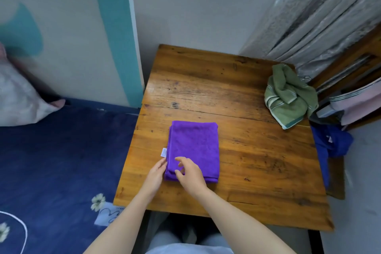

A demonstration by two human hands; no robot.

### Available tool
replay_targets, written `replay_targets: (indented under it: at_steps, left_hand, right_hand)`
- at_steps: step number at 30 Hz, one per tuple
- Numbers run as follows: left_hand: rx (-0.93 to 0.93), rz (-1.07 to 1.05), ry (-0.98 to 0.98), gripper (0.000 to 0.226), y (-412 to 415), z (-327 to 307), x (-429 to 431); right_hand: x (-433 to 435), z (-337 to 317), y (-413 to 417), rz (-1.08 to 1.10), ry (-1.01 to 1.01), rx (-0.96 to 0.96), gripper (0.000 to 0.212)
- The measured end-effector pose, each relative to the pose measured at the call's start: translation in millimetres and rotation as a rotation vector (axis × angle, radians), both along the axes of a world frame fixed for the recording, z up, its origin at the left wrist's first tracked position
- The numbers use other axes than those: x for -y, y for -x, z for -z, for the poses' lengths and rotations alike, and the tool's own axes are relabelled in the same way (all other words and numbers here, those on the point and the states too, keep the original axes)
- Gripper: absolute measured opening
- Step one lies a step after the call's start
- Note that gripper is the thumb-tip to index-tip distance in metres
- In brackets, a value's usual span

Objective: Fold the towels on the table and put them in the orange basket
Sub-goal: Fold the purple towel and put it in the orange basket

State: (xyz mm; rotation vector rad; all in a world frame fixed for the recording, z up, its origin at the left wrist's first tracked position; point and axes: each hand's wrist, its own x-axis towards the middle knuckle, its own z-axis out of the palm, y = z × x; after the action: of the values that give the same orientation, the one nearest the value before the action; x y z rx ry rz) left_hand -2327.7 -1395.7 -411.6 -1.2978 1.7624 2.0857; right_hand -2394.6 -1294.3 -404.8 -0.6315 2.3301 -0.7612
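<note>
View from a head-worn camera, looking down at a worn wooden table [257, 161] that fills the middle and right of the frame. A purple towel [194, 146] lies just below the frame's centre, near the table's left edge. It is folded into a neat upright rectangle of several layers, and a small white label [164, 152] sticks out of its left side.

Two bare forearms reach in from the bottom edge. The left hand [154, 175] lies against the towel's lower left edge, fingers fairly straight and touching the stacked layers; whether the fingertips have slipped underneath cannot be seen. The right hand [190, 175] is over the towel's lower part, its fingers loosely bent, thumb and forefinger apart, pinching nothing.

A green towel [288, 97] with pale stripes sits crumpled and unfolded at the table's far right edge, well apart from the purple one. The orange basket is not in view.

The purple towel looks soft, plush, light and limp, so the stack would probably sag or fall open if lifted by one corner. The safer hold is likely both hands under opposite long sides, or one palm beneath and one on top.

A dark blue bedsheet [51, 161] fills the lower left.
</note>
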Motion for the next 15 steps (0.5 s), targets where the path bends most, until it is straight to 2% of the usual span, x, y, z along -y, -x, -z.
replay_targets:
  at_steps: [4, 8, 11, 15]
  left_hand:
    - [0.041, -0.078, 0.055, 0.038, 1.3, 8.2, -2.2]
    - [0.119, -0.089, 0.149, 0.045, 17.0, 10.1, -7.0]
    - [0.201, -0.063, 0.342, 0.04, 26.4, 6.7, -8.7]
    - [0.129, -0.16, 0.368, 0.03, 20.1, -0.3, -19.0]
  right_hand:
    - [-23.0, -2.4, 7.4, 0.117, 0.03, -0.042, 0.03]
    - [-54.4, -0.9, 32.9, 0.185, -0.072, -0.147, 0.026]
    - [-68.6, 0.6, 41.3, 0.092, -0.173, -0.243, 0.027]
    - [-84.2, 8.3, 38.5, -0.114, -0.17, -0.408, 0.023]
